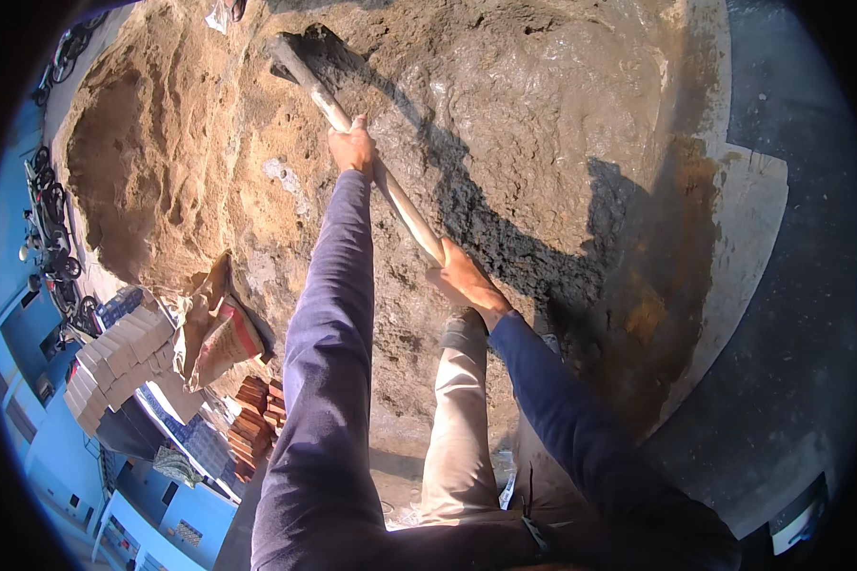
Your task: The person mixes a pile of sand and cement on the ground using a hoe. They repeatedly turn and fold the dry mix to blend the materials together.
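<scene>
From the head camera, looking down, the person is working a long-handled shovel (pixel 371 162) into the big mound of wet grey mortar mix (pixel 543 124). The left hand (pixel 352 147) is wrapped tight around the pale wooden handle far up toward the mound, and the right hand (pixel 467 281) is gripping the same handle closer to the body, at the mound's near edge. The blade (pixel 309 48) is sitting at the far side of the mound, where the grey mix is meeting the dry sand heap (pixel 152 162); it may be partly buried, though shadow is making that hard to tell. Left of the mound, a slumped sack (pixel 219 333) and stacked bricks (pixel 257 409) are lying. This looks like the dig-and-pull stroke of mixing; the next move seems to call for dragging or lifting the load firmly back.
</scene>
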Motion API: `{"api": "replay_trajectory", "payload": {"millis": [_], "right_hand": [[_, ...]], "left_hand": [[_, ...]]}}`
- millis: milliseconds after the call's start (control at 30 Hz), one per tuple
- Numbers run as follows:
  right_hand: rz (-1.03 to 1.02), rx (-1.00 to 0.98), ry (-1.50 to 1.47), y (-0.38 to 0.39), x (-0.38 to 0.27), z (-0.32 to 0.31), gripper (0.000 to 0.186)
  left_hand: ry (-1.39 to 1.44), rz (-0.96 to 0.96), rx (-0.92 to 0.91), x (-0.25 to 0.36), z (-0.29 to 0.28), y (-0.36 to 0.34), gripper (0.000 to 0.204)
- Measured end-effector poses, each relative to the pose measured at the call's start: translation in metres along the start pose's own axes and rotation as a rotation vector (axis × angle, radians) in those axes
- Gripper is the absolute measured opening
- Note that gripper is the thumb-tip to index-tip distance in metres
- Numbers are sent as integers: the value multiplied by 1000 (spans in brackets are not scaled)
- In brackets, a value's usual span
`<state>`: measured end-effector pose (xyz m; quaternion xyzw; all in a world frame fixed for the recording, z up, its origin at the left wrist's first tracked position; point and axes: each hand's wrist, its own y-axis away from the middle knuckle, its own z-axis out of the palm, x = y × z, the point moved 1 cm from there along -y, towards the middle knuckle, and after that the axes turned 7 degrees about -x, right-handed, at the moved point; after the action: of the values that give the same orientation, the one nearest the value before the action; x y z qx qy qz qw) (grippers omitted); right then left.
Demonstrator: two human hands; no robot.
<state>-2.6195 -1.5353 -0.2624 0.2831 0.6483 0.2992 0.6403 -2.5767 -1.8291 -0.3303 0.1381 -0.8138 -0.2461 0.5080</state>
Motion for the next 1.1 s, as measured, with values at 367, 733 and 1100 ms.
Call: {"api": "replay_trajectory", "payload": {"millis": [367, 733, 1100], "right_hand": [[75, 173, 87, 315, 114, 110, 38], [-40, 191, 34, -30, 15, -50, 65], [187, 123, 120, 320, 110, 81, 48]], "left_hand": [[304, -565, -216, -102, -33, 332, 19], [6, 272, 7, 33, 70, -8, 35], [458, -587, -331, -123, -2, 338, 24]]}}
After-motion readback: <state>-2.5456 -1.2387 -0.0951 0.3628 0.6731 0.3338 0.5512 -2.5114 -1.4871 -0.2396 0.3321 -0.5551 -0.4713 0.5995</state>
